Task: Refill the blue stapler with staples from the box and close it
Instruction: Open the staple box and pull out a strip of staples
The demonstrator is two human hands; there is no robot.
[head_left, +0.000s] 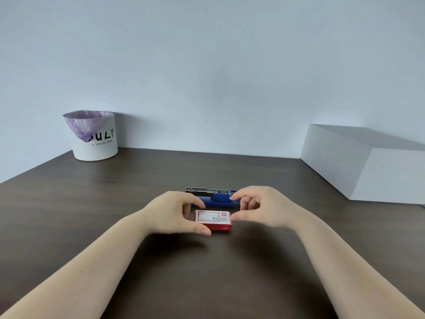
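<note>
A small red and white staple box (212,219) lies flat on the dark wooden table (115,203), its lid closed. My left hand (171,212) grips the box's left end between thumb and fingers. My right hand (259,207) touches the box's right end with its fingertips curled. Just behind the box lies the blue stapler (215,199), swung open, with its metal staple rail (202,189) showing at the back. My hands partly hide both ends of the stapler.
A white bin (94,137) with a purple liner stands at the back left by the wall. A large white block (368,162) sits at the back right. The table runs to the wall behind.
</note>
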